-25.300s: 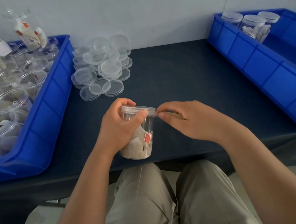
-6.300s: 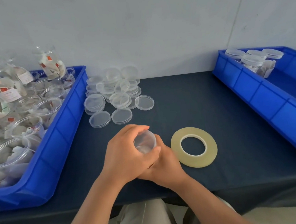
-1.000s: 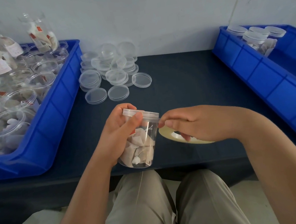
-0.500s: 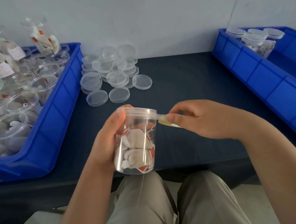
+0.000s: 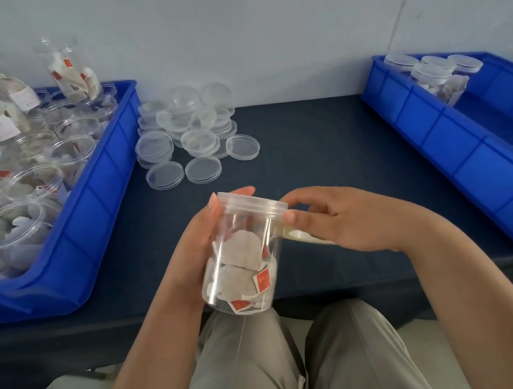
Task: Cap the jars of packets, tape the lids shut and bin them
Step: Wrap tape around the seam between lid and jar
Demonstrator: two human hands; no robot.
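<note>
Taping step in hand. Jar point(image 5: 243, 259) of packets, capped with lid point(image 5: 251, 204), is held tilted over the 6 o'clock edge of the table point(image 5: 322, 143), off the surface.

Left hand point(image 5: 200, 244) wraps the jar body, fingertips up at the lid. Right hand point(image 5: 346, 219) sits at the jar's 3 o'clock, thumb against the lid rim, fingers curled over the tape roll point(image 5: 304, 237), which is mostly hidden under the palm.

Next, likely: turn the jar so the strip rides the lid seam, tear off, then carry it to the blue bin point(image 5: 432, 131) at 3 o'clock.

The tape roll point(image 5: 307, 238) is mostly hidden under the fingers point(image 5: 297, 214) of the right hand point(image 5: 350, 222). The left hand point(image 5: 197, 248) has its fingers point(image 5: 244, 192) mostly behind the jar point(image 5: 240, 259), whose packet print is unreadable.
</note>
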